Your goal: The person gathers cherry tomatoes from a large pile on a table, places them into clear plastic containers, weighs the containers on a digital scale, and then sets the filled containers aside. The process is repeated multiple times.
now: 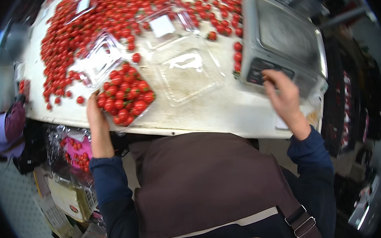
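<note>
My left hand grips the near left side of a clear plastic tray heaped with cherry tomatoes, close to the table's front edge. Over at the right, my right hand has its fingertips at the dark control panel of a grey weighing scale. Whether they press it I cannot tell. That hand holds nothing, and its thumb and forefinger are a little apart. The scale's metal pan bears no tray. Between my hands lies an open clear plastic clamshell without tomatoes.
Loose cherry tomatoes cover the far left of the white table; several touch the scale's left side. More clear containers lie among them. A lined crate with tomatoes stands below the left edge. Another person is at the far left.
</note>
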{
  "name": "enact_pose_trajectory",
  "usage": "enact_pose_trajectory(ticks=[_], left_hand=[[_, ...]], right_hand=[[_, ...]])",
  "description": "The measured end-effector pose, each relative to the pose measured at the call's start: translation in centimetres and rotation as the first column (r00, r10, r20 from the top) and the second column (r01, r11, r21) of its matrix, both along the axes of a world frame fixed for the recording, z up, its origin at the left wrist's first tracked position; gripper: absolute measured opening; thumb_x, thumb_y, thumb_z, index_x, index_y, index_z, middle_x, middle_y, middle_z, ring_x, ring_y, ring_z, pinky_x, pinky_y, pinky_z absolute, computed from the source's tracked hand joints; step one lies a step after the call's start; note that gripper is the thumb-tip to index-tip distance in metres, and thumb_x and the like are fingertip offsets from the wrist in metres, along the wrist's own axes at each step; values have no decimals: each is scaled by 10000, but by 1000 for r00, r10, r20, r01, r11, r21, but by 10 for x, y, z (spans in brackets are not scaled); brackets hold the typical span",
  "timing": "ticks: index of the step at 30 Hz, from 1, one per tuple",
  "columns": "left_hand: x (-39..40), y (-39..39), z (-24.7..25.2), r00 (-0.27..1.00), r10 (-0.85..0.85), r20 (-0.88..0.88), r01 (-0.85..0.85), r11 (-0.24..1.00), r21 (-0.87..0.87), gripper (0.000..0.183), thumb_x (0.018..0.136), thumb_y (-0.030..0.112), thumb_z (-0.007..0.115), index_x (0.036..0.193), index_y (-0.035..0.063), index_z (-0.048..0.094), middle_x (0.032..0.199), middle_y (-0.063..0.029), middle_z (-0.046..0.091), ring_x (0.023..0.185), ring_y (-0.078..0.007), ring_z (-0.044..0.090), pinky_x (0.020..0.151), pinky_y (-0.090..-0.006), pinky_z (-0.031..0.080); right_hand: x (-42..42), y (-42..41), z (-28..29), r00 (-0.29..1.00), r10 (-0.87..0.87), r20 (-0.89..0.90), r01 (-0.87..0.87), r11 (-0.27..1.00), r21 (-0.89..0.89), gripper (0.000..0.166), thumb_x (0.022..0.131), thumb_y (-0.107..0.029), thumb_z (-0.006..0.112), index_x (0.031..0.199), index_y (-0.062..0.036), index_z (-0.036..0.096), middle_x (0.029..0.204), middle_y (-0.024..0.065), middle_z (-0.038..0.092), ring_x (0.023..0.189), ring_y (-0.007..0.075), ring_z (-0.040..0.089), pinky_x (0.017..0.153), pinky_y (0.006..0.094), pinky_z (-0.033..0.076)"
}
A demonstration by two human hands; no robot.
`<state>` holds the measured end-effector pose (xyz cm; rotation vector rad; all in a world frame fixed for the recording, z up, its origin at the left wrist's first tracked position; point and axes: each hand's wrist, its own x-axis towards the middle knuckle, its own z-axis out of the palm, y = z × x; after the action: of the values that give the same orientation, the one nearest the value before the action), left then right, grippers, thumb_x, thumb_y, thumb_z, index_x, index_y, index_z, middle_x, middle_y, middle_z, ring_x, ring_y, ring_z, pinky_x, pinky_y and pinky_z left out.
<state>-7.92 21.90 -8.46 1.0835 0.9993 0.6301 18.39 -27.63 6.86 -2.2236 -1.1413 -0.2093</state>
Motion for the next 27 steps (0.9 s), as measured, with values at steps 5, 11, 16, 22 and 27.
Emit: enact_pose_trajectory(ticks=[5,11,16,22,27], left_hand=[[-15,9,-8,1000,9,27,-7,998,-68,556,1056,405,461,1423,-13,457,1372,-177,581,1250,-301,575,1068,-440,454],[1,-63,73,941,314,-130,-146,718,680,373,1061,252,440,1279,-42,511,1277,-165,580,1186,-233,554,1027,-382,435],[37,-129,122,985,131,-110,-11,691,722,331,1081,198,364,1274,-29,508,1283,-159,563,1198,-247,552,1042,-393,442],[69,-173,131,997,-74,-36,79,744,663,292,1083,145,340,1264,-18,501,1297,-159,554,1191,-238,557,1041,-395,446],[84,-190,126,975,-223,7,177,792,584,284,1076,135,351,1267,-10,505,1314,-167,554,1191,-235,560,1051,-382,427]], right_hand=[[-4,-118,2,867,-418,-272,334,891,-306,118,908,-50,669,1010,7,657,857,158,694,696,218,678,643,313,523],[-50,-164,-53,915,-391,102,375,728,-574,334,808,-14,689,1133,5,615,1003,162,642,926,334,650,778,387,541],[-54,-174,-83,911,-401,96,385,744,-546,206,754,-1,680,920,-24,559,906,121,560,891,324,597,742,435,514],[-50,-174,-79,913,-403,69,380,776,-503,162,747,11,672,849,-40,557,858,92,561,835,306,599,683,435,504],[-46,-179,-77,910,-416,-6,368,812,-454,149,760,13,674,843,-35,560,848,101,575,827,315,603,683,422,493]])
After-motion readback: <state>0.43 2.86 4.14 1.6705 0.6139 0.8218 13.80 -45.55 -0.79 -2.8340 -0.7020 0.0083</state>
